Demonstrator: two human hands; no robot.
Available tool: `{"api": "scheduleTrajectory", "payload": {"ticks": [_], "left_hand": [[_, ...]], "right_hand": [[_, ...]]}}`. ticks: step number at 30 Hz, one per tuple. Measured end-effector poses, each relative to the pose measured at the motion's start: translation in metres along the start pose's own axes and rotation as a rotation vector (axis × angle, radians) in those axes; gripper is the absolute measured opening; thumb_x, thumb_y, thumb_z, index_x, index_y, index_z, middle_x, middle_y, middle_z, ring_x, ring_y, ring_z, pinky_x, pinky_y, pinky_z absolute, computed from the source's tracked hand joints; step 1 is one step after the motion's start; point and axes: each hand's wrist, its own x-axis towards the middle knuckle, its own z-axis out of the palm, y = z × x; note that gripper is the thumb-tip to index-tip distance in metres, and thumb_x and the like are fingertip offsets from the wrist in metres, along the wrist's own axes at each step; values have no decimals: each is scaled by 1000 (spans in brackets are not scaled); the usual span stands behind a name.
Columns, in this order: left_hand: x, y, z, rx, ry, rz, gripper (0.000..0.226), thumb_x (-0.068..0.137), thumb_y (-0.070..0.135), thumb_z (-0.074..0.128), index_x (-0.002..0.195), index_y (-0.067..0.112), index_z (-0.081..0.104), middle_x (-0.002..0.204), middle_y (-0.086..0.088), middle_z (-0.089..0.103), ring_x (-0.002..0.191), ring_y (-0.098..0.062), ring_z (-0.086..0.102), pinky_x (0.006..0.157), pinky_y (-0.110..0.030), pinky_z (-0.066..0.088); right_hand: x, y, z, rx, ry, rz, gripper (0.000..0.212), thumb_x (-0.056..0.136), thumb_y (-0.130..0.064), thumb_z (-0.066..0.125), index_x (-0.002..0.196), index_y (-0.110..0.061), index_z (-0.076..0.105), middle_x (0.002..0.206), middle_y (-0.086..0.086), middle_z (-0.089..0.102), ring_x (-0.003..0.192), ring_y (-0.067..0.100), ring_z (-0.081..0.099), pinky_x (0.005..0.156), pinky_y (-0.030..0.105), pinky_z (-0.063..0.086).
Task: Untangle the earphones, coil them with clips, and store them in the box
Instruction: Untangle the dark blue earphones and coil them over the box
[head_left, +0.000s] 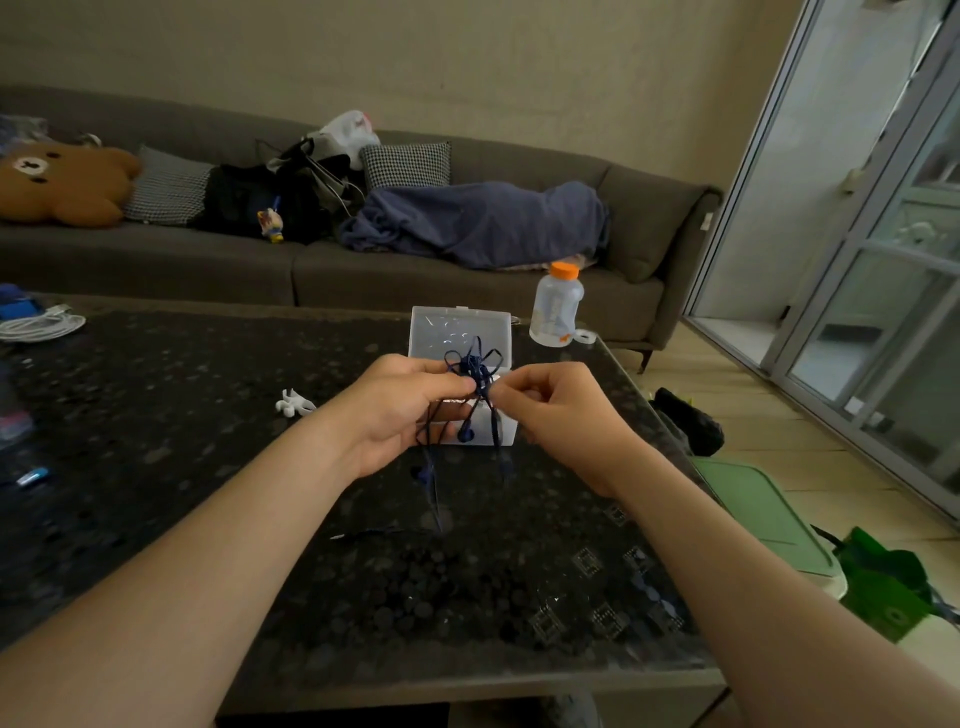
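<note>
Just in front of the clear box (459, 326), whose lid stands open on the dark table (182, 441), both hands hold the tangled dark blue earphones (475, 370) in the air. The left hand (395, 415) pinches the knot from the box's left and the right hand (556, 410) pinches it from the right, with loose cable hanging down toward the tabletop. A white clip (294, 403) lies left of the box, and a bottle (556, 312) with an orange cap stands just right of it.
</note>
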Motion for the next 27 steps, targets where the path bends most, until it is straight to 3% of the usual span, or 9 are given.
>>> {"api": "scheduleTrajectory", "payload": {"ticks": [3,6,11,15,18,23,27], "left_hand": [[0,0,-1,22,18,27,21,96,5,74,114,15,75,108,-7,81,92,-18,74,66,-29,60],[0,-1,-1,113,67,88,27,95,9,76,119,21,72,107,-1,81,97,-20,75,82,-38,65],[0,-2,0,342,161,237,32,94,16,79,120,24,63,106,0,77,87,-15,76,56,-18,54],[-2,-2,-1,386,142,352,40,94,17,80,120,31,54,115,-2,67,80,-20,79,61,-27,61],[-6,-2,2,528,75,480,27,98,13,74,114,32,64,121,2,59,79,-18,79,62,-35,66],[2,-11,1,669,157,664,24,90,16,84,107,31,77,115,8,61,90,-20,75,66,-43,66],[6,-11,0,783,197,798,30,88,12,85,115,26,81,113,8,67,99,-12,69,72,-35,66]], "right_hand": [[0,2,-2,-141,-5,-80,8,99,-26,75,106,-27,79,53,-22,55,53,-1,48,61,18,44],[1,2,-2,-175,16,-95,12,98,-26,75,108,-23,81,54,-34,56,56,-10,54,63,14,39],[-1,-2,-2,45,44,-6,9,99,-25,74,100,-24,83,81,-4,74,73,6,64,74,22,53],[0,-1,-4,183,21,58,12,99,-17,72,94,-16,83,98,-2,80,103,13,72,94,29,54],[0,-1,-4,196,3,75,18,103,-17,66,95,-14,82,96,2,79,102,16,72,103,34,50],[-2,0,-3,196,-11,99,23,107,-20,61,99,-13,81,96,-2,80,102,9,72,118,43,39],[-3,1,-3,215,-33,81,21,109,-19,58,103,-14,78,90,-1,81,100,11,74,123,52,37]]}}
